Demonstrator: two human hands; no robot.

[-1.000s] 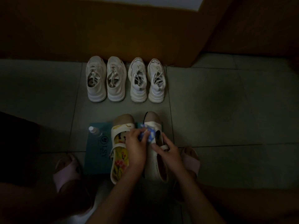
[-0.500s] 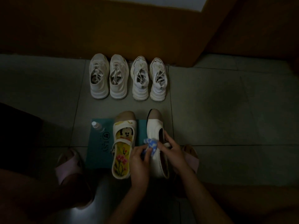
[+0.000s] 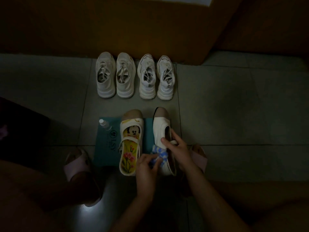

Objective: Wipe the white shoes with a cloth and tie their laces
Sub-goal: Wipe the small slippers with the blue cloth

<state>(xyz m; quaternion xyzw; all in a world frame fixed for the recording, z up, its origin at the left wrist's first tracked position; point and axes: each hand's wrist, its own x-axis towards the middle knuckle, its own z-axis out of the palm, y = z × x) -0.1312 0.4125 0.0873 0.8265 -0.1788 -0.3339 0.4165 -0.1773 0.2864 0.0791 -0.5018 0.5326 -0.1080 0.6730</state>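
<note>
Two white strap shoes lie in front of me on a teal mat [image 3: 107, 148]. The left shoe [image 3: 131, 141] sits upright and shows a cartoon insole. The right shoe [image 3: 161, 131] is tipped onto its side. My right hand [image 3: 177, 153] grips it at the opening and strap. My left hand [image 3: 145, 166] pinches a blue-and-white cloth [image 3: 159, 154] against that shoe's side near the heel. Two pairs of white laced sneakers stand in a row by the wall, one pair [image 3: 115, 75] on the left and one pair [image 3: 156, 77] on the right, with loose laces.
A small clear bottle [image 3: 104, 124] stands on the mat's far left corner. My feet in pink slippers [image 3: 75, 164] [image 3: 199, 156] flank the mat on the tiled floor. A brown wall and door frame [image 3: 217, 30] close off the far side. The light is dim.
My left hand has drawn the cloth from the toe end of the right shoe back toward its heel. My right hand keeps hold of the shoe.
</note>
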